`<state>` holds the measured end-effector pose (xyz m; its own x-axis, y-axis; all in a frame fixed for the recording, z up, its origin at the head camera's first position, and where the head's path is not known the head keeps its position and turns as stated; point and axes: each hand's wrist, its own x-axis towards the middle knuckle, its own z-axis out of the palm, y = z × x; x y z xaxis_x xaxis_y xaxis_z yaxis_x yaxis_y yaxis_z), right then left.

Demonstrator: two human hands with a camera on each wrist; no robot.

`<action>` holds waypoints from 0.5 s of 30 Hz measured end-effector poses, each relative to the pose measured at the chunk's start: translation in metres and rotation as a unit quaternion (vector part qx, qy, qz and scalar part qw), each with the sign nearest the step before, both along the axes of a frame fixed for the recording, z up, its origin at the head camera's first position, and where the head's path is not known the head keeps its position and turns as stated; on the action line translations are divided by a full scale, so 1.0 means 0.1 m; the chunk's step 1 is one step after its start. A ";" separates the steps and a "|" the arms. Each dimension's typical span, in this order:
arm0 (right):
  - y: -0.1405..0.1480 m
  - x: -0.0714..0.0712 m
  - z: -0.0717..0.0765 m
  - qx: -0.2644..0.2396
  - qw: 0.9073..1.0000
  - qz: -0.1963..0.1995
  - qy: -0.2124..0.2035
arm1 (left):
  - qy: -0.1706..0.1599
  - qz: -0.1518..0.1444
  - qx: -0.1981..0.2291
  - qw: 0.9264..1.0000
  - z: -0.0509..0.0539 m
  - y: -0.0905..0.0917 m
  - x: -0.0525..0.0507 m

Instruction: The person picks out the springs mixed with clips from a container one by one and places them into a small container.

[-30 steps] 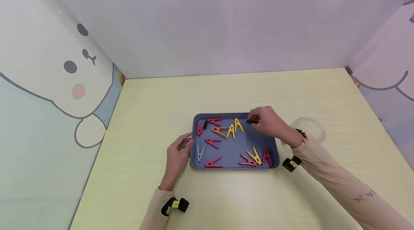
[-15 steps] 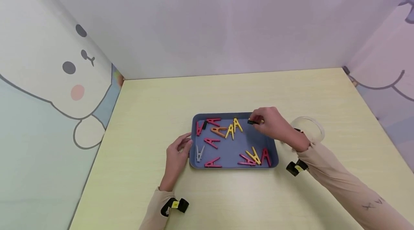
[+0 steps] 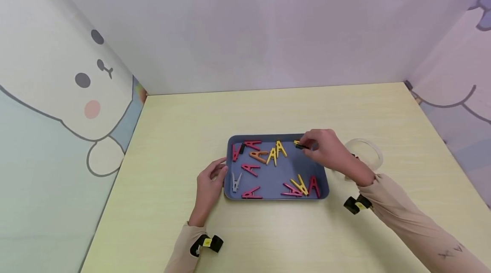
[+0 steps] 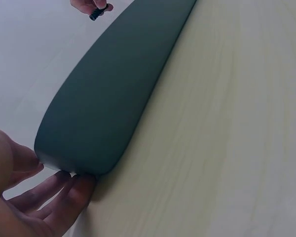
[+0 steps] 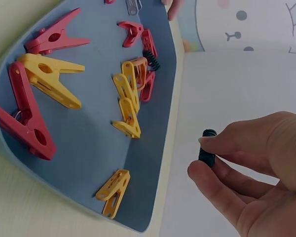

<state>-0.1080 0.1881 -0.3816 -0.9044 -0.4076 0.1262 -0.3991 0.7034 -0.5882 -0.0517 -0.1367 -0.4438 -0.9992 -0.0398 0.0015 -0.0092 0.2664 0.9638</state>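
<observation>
A blue-grey tray lies on the table with several red and yellow clothespins, an orange one and a grey one in it. My right hand is above its far right corner. Between thumb and fingers it pinches a small black ribbed piece. Below that hand a yellow clothespin lies in the corner. A similar black ribbed piece sits among the clothespins at the far left. My left hand rests its fingertips against the tray's left end wall, thumb near the rim.
On the table, right of the tray, lies a clear round ring or container, partly hidden by my right forearm; small dark and red bits show there. A pale wall rises at the table's back edge.
My right hand has shifted slightly right with the black ribbed piece, and more of the yellow clothespin in the far right corner shows. My left hand and the tray stay put.
</observation>
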 end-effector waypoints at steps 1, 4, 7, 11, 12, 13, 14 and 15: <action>0.01 0.01 0.00 -0.004 1.000 -0.001 0.001 | -0.001 0.000 0.003 1.000 -0.03 -0.01 -0.01; 0.04 0.04 0.00 -0.013 1.000 -0.005 0.007 | -0.002 0.002 0.012 1.000 -0.16 -0.03 -0.05; 0.06 0.08 0.01 -0.019 1.000 -0.010 0.018 | -0.003 0.009 0.008 1.000 -0.29 -0.06 -0.08; 0.10 0.12 0.03 -0.025 0.999 -0.017 0.036 | 0.005 0.015 0.005 1.000 -0.35 -0.06 -0.09; 0.11 0.13 0.04 -0.027 0.999 -0.019 0.041 | 0.007 0.015 0.006 1.000 -0.35 -0.06 -0.09; 0.11 0.14 0.04 -0.030 0.998 -0.020 0.044 | 0.009 0.015 0.009 1.000 -0.36 -0.06 -0.09; 0.12 0.15 0.04 -0.033 0.998 -0.021 0.048 | 0.010 0.015 0.011 1.000 -0.36 -0.06 -0.09; 0.13 0.15 0.04 -0.036 0.998 -0.023 0.050 | 0.010 0.014 0.012 1.000 -0.35 -0.07 -0.08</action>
